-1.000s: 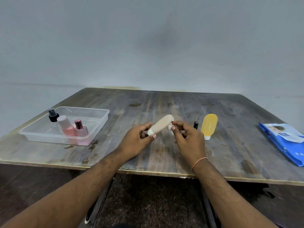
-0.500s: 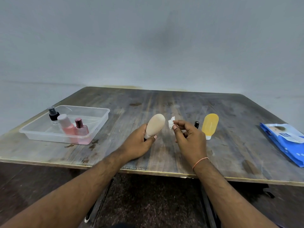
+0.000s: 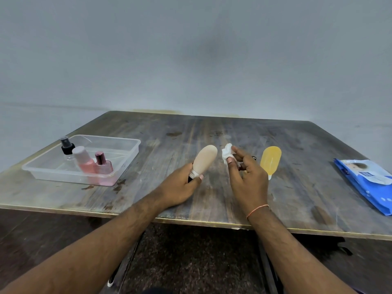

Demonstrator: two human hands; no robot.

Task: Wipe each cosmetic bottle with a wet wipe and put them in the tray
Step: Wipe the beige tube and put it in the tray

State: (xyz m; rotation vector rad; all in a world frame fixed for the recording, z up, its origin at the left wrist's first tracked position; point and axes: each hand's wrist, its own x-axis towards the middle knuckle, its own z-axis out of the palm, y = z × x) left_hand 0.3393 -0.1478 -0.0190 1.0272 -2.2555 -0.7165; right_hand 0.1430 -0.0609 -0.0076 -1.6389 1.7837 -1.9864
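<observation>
Now the left hand [image 3: 182,185] grips the beige bottle [image 3: 204,159] by its lower, cap end, fingers curled round it, so that the rounded body tilts up and to the right above the tabletop [image 3: 212,132]. Just beside it, apart from the bottle by a narrow gap, the right hand [image 3: 247,177] pinches a crumpled white wet wipe [image 3: 227,152] between thumb and fingertips; the wipe sticks up above the thumb. A thin orange thread circles the right wrist.

Right of that hand, a yellow bottle [image 3: 270,161] lies on the tabletop with its white cap toward the near edge, and a small dark cap or bottle top shows between it and the hand, too hidden to tell more. Near the right edge lies a blue wet wipe pack [image 3: 367,183].

At the left stands a clear plastic tray [image 3: 129,154] holding three bottles upright in its near left part: a black-topped spray bottle [image 3: 67,148], a pink bottle with a pale cap [image 3: 83,160], and a pink bottle with a dark rose cap [image 3: 102,164].
</observation>
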